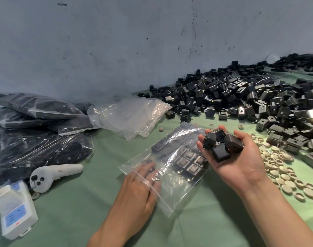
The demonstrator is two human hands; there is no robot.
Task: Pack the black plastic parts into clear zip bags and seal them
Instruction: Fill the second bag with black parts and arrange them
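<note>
Here, a clear plastic zip bag [177, 189] lies flat on the green cloth-covered surface [72, 220], with its zip mouth toward the person. The left hand [137, 189] rests palm down at that mouth. Its straight fingers [148, 169] are slid in under the top film and show through it. Deeper in the bag, square black plastic parts [189, 162] sit in neat rows.

The right hand [237, 163] is held palm up just beside the bag's right edge, its fingers and thumb curled round a handful of black cube-shaped parts [220, 154]. The two hands are apart, with the bag between them.

Behind the right hand, a broad pile of black plastic parts [250, 98] spreads along the blue-grey wall. A scatter of round beige caps [284, 172] lies to the right of the wrist.

To the left of the pile is a stack of empty clear bags [130, 114]. Farther left are several filled bags of black parts [38, 145], heaped on each other. Near them lie a white handheld controller [54, 173] and a white box-shaped device with a blue label [16, 214].
</note>
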